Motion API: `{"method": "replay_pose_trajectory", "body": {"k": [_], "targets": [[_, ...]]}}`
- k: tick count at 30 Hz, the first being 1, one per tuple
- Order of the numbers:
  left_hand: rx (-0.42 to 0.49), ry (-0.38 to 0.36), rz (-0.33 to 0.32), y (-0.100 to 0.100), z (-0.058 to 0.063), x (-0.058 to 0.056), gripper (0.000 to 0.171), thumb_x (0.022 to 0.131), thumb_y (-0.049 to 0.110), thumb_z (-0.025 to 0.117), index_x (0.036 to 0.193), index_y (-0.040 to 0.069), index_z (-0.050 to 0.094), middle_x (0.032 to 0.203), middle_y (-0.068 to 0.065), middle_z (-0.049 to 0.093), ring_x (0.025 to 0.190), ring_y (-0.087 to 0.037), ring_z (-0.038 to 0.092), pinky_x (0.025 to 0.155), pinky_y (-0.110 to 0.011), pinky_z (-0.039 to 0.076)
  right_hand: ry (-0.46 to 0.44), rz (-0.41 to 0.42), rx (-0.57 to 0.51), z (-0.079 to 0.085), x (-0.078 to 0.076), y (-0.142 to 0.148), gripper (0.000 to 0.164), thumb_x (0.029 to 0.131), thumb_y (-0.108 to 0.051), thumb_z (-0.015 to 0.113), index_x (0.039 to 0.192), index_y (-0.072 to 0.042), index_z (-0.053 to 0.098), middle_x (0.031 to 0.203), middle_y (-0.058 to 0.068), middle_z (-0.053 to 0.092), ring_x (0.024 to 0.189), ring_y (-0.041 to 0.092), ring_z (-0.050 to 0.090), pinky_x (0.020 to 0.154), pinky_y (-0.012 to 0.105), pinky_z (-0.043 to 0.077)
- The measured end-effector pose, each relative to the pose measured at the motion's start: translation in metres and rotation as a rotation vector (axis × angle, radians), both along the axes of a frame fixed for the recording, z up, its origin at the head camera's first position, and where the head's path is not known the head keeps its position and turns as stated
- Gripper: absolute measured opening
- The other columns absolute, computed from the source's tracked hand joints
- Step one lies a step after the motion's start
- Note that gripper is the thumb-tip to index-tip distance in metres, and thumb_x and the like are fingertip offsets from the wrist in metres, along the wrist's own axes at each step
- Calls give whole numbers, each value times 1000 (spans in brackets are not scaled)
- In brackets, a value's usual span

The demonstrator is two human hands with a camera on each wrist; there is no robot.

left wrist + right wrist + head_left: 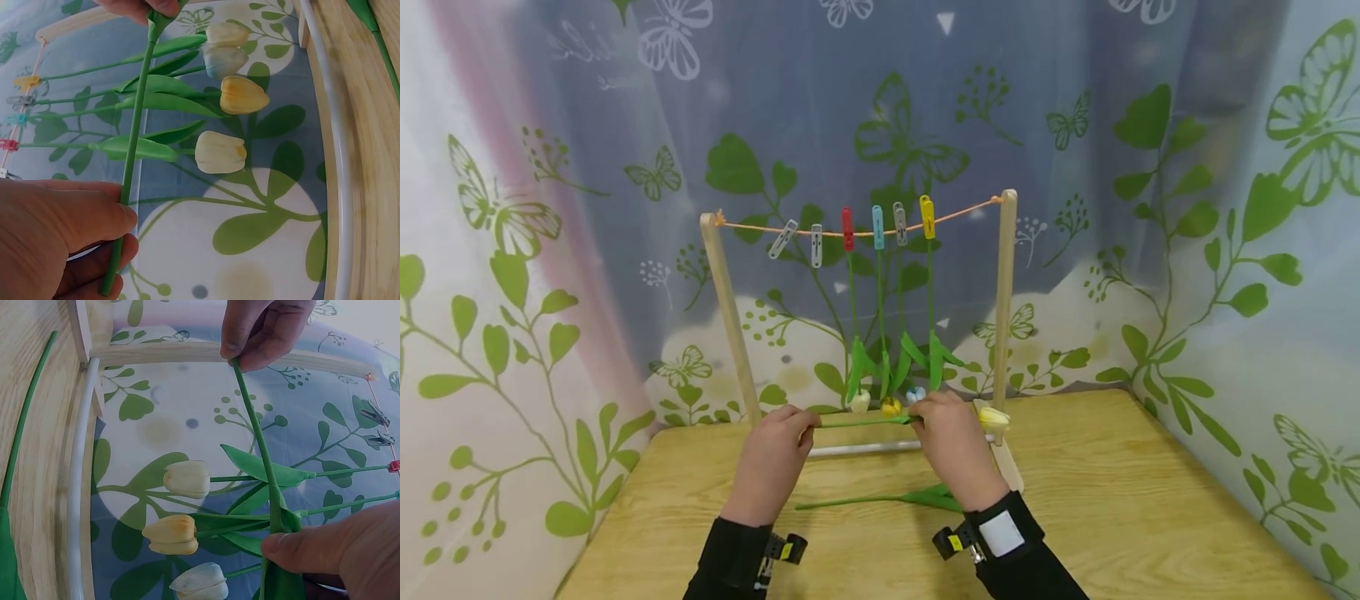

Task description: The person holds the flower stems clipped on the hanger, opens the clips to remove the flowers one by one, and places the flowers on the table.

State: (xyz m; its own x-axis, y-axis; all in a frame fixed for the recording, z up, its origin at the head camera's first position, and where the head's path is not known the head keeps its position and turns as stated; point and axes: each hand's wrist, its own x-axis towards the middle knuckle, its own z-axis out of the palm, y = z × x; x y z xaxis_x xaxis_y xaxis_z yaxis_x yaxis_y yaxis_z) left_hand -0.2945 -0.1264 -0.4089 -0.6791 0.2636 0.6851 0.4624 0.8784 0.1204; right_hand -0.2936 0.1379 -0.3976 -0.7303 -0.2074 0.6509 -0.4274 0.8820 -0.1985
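My left hand [772, 467] pinches the bare end of an artificial tulip's green stem [139, 119] between thumb and fingers. Further along that same tulip, my right hand [958, 450] grips the stem where the leaves begin. The tulip lies level between both hands, its pale yellow bloom [995, 418] sticking out to the right. Behind it, several tulips hang bloom-down from a cord [955, 218], clipped by a red clothespin [847, 229], a blue clothespin [878, 227], a grey clothespin [900, 223] and a yellow clothespin [927, 218].
Two grey clothespins, the outer one [783, 239] tilted, sit at the cord's left without flowers. Wooden posts [1006, 308] hold the cord, with a white bar [865, 448] low between them. Another tulip [850, 502] lies on the wooden table [1120, 492], partly behind my right hand.
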Motion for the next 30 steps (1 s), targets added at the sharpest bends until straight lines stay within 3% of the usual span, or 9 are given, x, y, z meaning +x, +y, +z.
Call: {"method": "replay_pose_trajectory", "body": {"k": [6,16,23,30], "targets": [[10,-20,-8,1,6,1,12,97,1,81,102,12,84,94,-5,75,88,-24,74,75,-36,66,7,8,5,2,0,-1,14,87,-5,92,98,-11,87,98,4,82,92,24,76,84,38,68],[-20,5,-22,1,2,4,13,96,-3,81,98,10,83,87,-5,72,78,-20,71,68,-31,64,-50,6,32,1,2,-3,13,88,-3,91,98,-11,87,98,4,82,91,24,77,95,43,67],[-23,-38,-11,3,0,4,15,96,-4,80,100,11,83,90,-4,71,81,-21,71,70,-32,64,-39,18,21,2,1,-3,12,90,-1,88,96,-11,87,97,4,83,88,23,78,88,41,66],[-50,-58,-11,4,-3,4,15,97,-3,79,101,11,83,91,-4,72,83,-19,71,70,-29,64,-70,12,29,1,1,-3,13,91,2,86,93,-11,87,93,4,82,86,22,77,91,43,66]]}}
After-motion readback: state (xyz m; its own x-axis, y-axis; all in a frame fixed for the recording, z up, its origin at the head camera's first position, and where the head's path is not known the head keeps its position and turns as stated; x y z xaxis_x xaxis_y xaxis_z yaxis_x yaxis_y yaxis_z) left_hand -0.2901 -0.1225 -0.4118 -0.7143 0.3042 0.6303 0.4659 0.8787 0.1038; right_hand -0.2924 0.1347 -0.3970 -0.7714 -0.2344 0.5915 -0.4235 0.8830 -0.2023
